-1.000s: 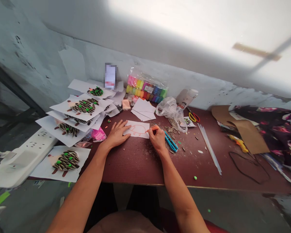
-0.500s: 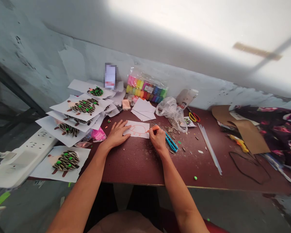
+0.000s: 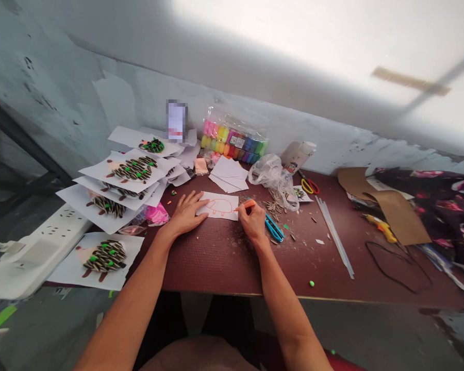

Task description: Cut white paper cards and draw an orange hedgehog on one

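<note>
A small sheet of white paper (image 3: 219, 199) lies on the dark red table, bearing an orange outline of a rounded animal with short legs. My left hand (image 3: 188, 213) rests flat with fingers spread, its fingertips on the paper's left edge. In my right hand (image 3: 252, 221) is an orange marker (image 3: 247, 204), gripped between the fingers, its tip at the right end of the drawing. Just right of that hand lies a blue cutter-like tool (image 3: 274, 228), partly covered by the hand.
Sheets with seed hedgehogs (image 3: 133, 169) pile up at left, near a white power strip (image 3: 48, 239). Coloured clay (image 3: 232, 141), blank paper (image 3: 229, 174) and a plastic bag (image 3: 272, 175) stand behind. Rightward are scissors (image 3: 310, 186), clear glue sticks (image 3: 335, 238) and a yellow glue gun (image 3: 382, 228).
My right hand and the marker have shifted very slightly at the drawing's right end. The left hand and the paper look unmoved.
</note>
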`<action>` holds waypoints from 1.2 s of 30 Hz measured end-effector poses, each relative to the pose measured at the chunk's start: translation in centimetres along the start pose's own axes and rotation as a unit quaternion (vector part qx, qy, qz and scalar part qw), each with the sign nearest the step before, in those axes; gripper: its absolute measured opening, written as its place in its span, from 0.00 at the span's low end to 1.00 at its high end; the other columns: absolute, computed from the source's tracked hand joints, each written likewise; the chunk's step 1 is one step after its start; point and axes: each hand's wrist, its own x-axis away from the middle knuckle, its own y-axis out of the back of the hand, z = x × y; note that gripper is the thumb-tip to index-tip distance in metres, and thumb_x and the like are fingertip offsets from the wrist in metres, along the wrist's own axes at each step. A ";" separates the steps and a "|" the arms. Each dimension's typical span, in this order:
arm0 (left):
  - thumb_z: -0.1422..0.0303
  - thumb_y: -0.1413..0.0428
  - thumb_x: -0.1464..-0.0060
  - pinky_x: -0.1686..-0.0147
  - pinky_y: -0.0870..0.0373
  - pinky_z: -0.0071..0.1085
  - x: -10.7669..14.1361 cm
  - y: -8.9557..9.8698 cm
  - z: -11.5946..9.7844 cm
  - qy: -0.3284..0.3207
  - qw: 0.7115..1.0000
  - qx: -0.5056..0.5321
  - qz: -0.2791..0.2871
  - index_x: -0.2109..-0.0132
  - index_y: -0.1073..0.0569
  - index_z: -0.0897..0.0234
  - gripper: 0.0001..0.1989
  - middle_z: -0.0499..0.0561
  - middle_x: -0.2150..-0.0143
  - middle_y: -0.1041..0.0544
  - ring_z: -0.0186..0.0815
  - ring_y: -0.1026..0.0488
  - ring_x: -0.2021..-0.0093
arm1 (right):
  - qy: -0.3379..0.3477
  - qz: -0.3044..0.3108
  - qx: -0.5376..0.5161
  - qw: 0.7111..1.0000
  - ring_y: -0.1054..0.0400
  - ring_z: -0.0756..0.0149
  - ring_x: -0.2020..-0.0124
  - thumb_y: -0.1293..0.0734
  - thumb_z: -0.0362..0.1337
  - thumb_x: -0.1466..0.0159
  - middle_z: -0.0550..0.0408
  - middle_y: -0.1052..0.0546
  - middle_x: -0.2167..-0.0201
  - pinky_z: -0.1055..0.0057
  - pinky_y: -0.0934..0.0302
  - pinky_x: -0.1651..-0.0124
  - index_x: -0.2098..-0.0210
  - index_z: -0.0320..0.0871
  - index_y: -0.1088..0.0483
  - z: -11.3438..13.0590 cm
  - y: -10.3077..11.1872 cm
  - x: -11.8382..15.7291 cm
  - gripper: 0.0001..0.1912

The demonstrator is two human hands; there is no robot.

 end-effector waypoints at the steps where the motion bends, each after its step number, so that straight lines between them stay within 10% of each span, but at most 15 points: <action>1: 0.60 0.50 0.39 0.28 0.56 0.53 0.0 0.0 0.0 0.002 1.000 0.000 0.003 0.35 0.30 0.54 0.26 0.50 0.27 0.40 0.48 0.50 0.26 | 0.002 0.001 -0.005 1.000 0.39 0.69 0.79 0.39 0.38 0.39 0.58 0.27 0.79 0.72 0.48 0.71 0.75 0.43 0.29 0.0 0.0 0.0 0.11; 36: 0.60 0.51 0.39 0.29 0.55 0.54 -0.1 -0.2 0.1 -0.001 1.000 0.000 0.001 0.33 0.33 0.56 0.28 0.51 0.27 0.41 0.49 0.50 0.25 | -0.004 -0.015 0.000 1.000 0.35 0.68 0.77 0.39 0.37 0.40 0.57 0.24 0.78 0.72 0.45 0.69 0.76 0.45 0.32 -0.2 0.1 -0.1 0.10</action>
